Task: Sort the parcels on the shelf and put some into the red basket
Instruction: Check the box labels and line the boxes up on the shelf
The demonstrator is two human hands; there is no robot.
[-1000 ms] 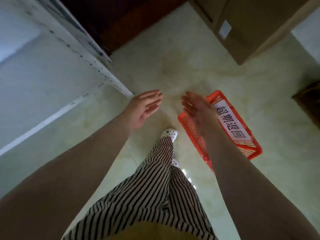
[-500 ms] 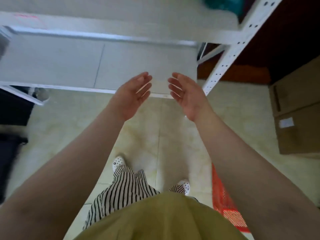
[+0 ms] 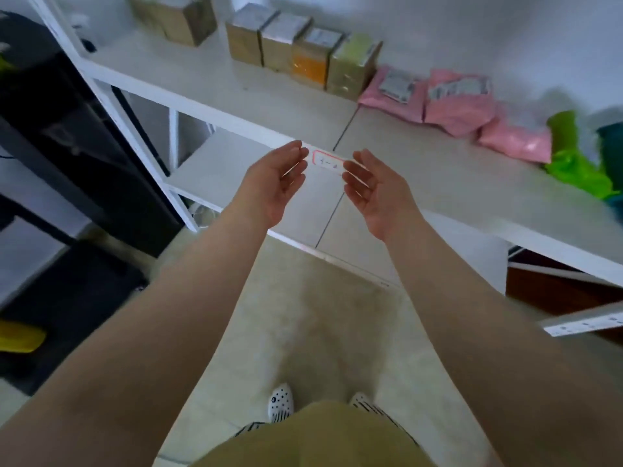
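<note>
On the shelf (image 3: 236, 85), a row of four boxes (image 3: 296, 53) stands at the far edge, with a larger box (image 3: 175, 16) to their left. Right of the row lie soft parcels (image 3: 455, 102), then bags (image 3: 580, 163) at the far right. A label (image 3: 328, 162) sits on the shelf's near edge, between the left hand (image 3: 273, 187) and right hand (image 3: 377, 193), both held apart in front of it. A lower shelf (image 3: 215, 170) lies beneath.

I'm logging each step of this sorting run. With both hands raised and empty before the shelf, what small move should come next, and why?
Probably reach forward to the row of boxes: left hand and right hand are open, short of the shelf, holding no parcel.
</note>
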